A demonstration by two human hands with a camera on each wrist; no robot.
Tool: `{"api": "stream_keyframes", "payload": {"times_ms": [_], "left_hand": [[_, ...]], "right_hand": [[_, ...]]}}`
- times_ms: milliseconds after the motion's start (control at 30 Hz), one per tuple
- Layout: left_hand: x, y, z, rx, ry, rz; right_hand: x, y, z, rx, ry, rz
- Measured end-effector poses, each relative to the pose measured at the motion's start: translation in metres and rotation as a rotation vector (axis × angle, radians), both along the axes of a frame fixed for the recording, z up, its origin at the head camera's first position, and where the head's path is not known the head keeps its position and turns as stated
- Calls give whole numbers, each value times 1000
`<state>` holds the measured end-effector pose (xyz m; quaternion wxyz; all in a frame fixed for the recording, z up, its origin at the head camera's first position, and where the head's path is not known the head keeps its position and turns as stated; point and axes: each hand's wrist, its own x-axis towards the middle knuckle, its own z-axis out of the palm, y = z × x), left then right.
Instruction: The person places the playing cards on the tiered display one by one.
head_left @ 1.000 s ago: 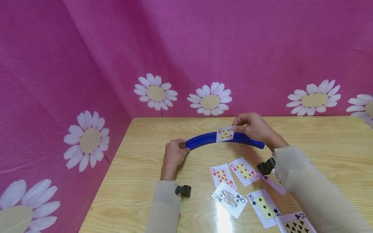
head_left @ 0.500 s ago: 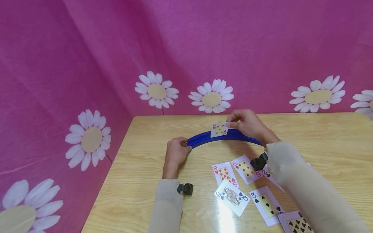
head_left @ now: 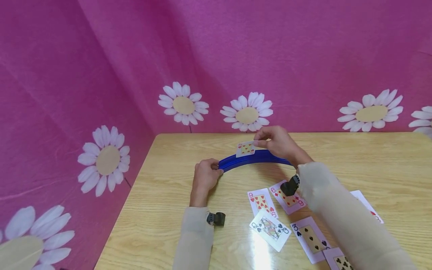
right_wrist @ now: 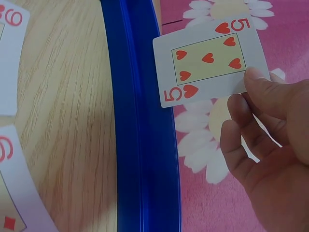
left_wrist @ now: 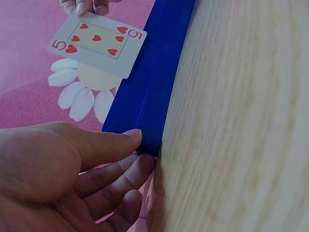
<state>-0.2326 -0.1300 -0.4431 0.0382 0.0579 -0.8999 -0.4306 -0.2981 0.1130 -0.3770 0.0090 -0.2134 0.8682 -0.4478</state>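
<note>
Pinching the five of hearts (head_left: 245, 149) by its edge, the right hand (head_left: 276, 144) has carried it leftward and up off the curved blue card holder (head_left: 251, 160), whose end the left hand (head_left: 205, 176) grips on the table (head_left: 388, 165).

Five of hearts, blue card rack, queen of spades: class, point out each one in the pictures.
five of hearts (right_wrist: 207, 59), right wrist view, the centre heart.
blue card rack (head_left: 248, 160), head view, the middle of its curved front.
queen of spades (head_left: 270, 229), head view, the middle of its face.
</note>
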Motion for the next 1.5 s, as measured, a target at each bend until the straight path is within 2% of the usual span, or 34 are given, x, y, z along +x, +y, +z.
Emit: {"api": "stream_keyframes", "payload": {"times_ms": [633, 833, 1500], "left_hand": [[0, -1, -1, -12, 35, -6], [1, -1, 0, -5, 36, -11], [0, 0, 1, -2, -6, -4]], "right_hand": [[-1, -23, 4, -59, 36, 57], [-1, -28, 5, -43, 31, 68], [2, -40, 5, -27, -6, 95]]}}
